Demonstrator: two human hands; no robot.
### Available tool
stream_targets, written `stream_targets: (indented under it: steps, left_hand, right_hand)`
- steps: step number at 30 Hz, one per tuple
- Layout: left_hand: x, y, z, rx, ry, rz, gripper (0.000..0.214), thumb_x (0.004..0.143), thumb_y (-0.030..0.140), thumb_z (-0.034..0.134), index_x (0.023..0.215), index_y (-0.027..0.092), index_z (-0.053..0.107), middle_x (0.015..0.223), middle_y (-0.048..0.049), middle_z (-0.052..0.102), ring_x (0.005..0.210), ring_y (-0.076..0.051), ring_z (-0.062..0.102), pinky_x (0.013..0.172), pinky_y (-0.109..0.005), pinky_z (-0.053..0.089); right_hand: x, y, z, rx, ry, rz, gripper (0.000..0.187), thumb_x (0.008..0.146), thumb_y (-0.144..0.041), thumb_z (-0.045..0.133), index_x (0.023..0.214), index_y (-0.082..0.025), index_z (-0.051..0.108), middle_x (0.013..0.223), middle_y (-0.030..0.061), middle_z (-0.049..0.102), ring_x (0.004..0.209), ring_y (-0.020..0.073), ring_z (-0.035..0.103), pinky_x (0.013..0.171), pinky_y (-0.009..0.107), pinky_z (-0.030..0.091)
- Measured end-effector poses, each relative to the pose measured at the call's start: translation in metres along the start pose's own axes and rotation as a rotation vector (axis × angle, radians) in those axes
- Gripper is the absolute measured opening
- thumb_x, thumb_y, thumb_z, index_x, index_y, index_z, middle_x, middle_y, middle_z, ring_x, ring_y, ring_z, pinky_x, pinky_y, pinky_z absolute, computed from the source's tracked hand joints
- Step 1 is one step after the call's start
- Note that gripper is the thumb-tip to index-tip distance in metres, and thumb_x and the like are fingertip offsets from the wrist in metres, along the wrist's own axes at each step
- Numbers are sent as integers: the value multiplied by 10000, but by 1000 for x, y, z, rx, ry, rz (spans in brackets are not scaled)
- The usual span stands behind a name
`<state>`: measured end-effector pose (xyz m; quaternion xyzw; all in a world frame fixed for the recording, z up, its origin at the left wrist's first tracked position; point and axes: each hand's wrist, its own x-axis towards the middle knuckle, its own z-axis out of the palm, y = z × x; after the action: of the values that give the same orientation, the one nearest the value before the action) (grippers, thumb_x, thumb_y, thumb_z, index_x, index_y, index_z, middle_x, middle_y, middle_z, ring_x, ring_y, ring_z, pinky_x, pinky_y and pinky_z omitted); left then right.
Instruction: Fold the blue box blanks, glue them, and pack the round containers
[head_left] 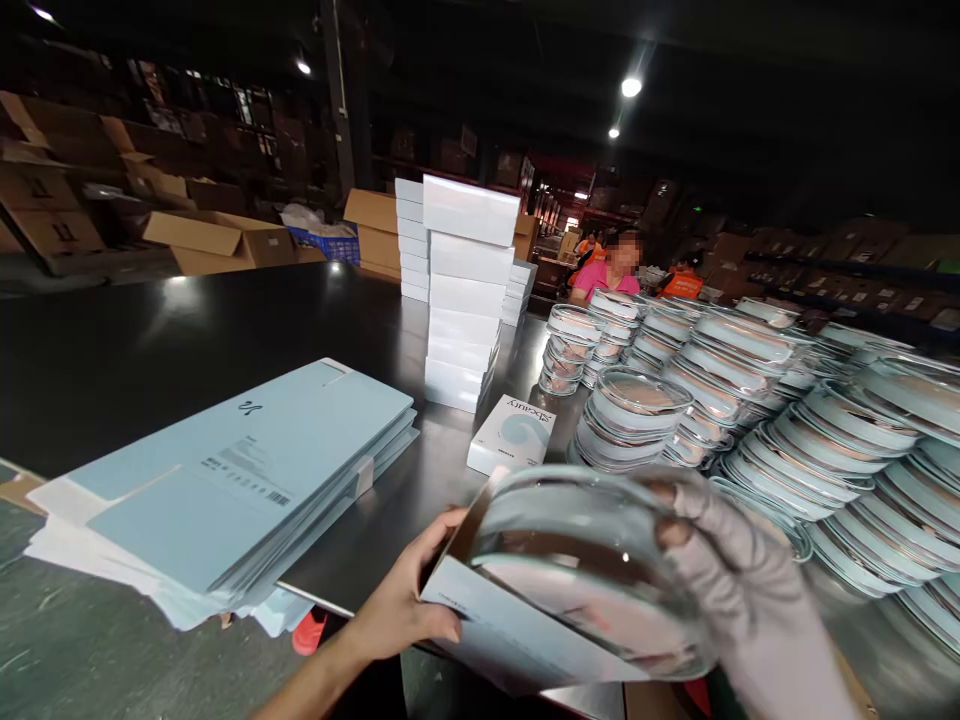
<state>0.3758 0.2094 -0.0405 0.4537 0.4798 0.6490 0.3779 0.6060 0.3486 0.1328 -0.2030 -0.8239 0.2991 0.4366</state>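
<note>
At the front edge of the table, my bare left hand (401, 590) grips the left end of an open pale blue and white carton (517, 630), thumb on its near face. My right hand (727, 560), in a pale glove with bare fingertips, is closed on the right side of a round clear-walled case (577, 570). The case sits partly inside the carton and stands out above its side. Something pinkish shows inside it, blurred by motion. Just beyond lies a small white printed box (511, 435) with a blue swirl.
Flat pale blue cartons (255, 470) lie stacked at left, overhanging the table edge. White boxes (469, 290) stand in a tall pile mid-table. Many stacks of round clear cases (810, 450) fill the right. Behind are brown cardboard boxes (225, 240) and a person in pink (607, 280).
</note>
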Motion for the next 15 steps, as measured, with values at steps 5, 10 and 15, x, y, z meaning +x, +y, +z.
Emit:
stream_targets:
  steps: [5,10,15]
  left_hand:
    - [-13,-17,7,49,144,29,1117,635,798,802,1526,218,460,1404,-173,622,1349,-461,525,1133,-589,427]
    - [-23,-4,15,154,137,202,855,709,828,715,1271,187,655,1623,-183,358,1514,-458,293,1217,-533,311]
    - [-27,10,36,163,361,183,465,1012,630,435,1144,229,630,1534,-136,480,1413,-389,462,1124,-476,429]
  right_hand:
    - [-71,52,40,266,143,144,338,939,-543,638,1236,-404,552,1514,42,566,1460,305,484,1219,539,376]
    - [-114,76,84,363,-68,251,717,839,-821,521,1383,-360,600,1743,23,200,1497,446,387,1112,583,501]
    - [-128,68,106,110,81,445,589,1001,-500,496,1571,-399,389,1660,37,402,1387,395,557,1045,544,567]
